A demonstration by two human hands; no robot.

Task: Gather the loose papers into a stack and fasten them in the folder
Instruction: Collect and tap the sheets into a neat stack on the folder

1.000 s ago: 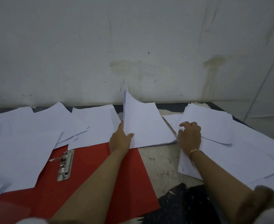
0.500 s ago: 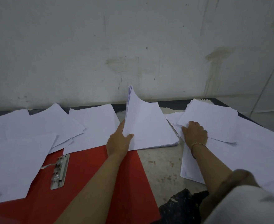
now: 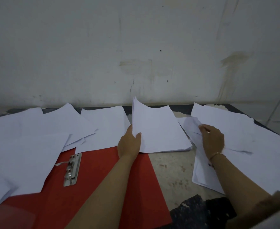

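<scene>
A stack of white papers [image 3: 160, 129] lies in the middle of the table, its left edge lifted. My left hand [image 3: 129, 144] grips that lifted edge, thumb on top. An open red folder [image 3: 102, 187] lies below it, with a metal clip [image 3: 72, 169] on its left half. My right hand [image 3: 212, 139] pinches a loose sheet [image 3: 192, 126] from the pile on the right and lifts its corner. More loose sheets [image 3: 36, 134] cover the table's left side and overlap the folder.
A stained white wall [image 3: 136, 55] rises right behind the table. Loose white sheets [image 3: 251, 154] spread over the right side up to the table's edge. A worn bare patch of tabletop [image 3: 172, 172] shows between the folder and the right pile.
My right hand went from lying flat on the right pile to pinching a sheet and raising its corner. My left hand has kept its hold on the stack.
</scene>
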